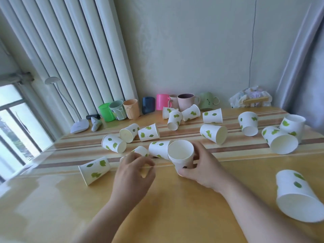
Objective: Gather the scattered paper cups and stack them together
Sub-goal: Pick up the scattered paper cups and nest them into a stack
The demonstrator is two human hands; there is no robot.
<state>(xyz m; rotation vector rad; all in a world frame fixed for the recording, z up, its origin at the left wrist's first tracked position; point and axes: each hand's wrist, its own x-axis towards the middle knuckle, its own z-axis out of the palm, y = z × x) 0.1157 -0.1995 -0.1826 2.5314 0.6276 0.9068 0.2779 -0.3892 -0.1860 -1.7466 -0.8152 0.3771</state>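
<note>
1. The right hand (pixel 201 165) has its grip clamped round a short stack of paper cups (pixel 181 155), fingers behind and thumb in front near the base. The stack stands nearly upright just above the desk (pixel 175 207), its mouth open upward and tipped slightly toward the camera; layered rims show at least two nested cups, but the exact number cannot be told.
2. The left hand (pixel 135 169) curls its fingertips together over a small cup (pixel 141 150) lying on its side; whether the grip actually pinches it cannot be told, since the hand hides most of the cup.
3. Just behind the stack, touching it, another cup (pixel 158 149) lies on its side, its long axis running left to right.
4. About fourteen more loose cups, white with green leaves, lie scattered on the desk, most on their sides with mouths facing the camera or to the right. One (pixel 94 170) lies left of the left hand, mouth toward the lower left; one large-looking cup (pixel 298 195) lies at the near right.
5. Eight coloured mugs (pixel 149 105) stand in a row along the far wall.
6. A white desk lamp (pixel 79 126) sits at the far left corner.
</note>
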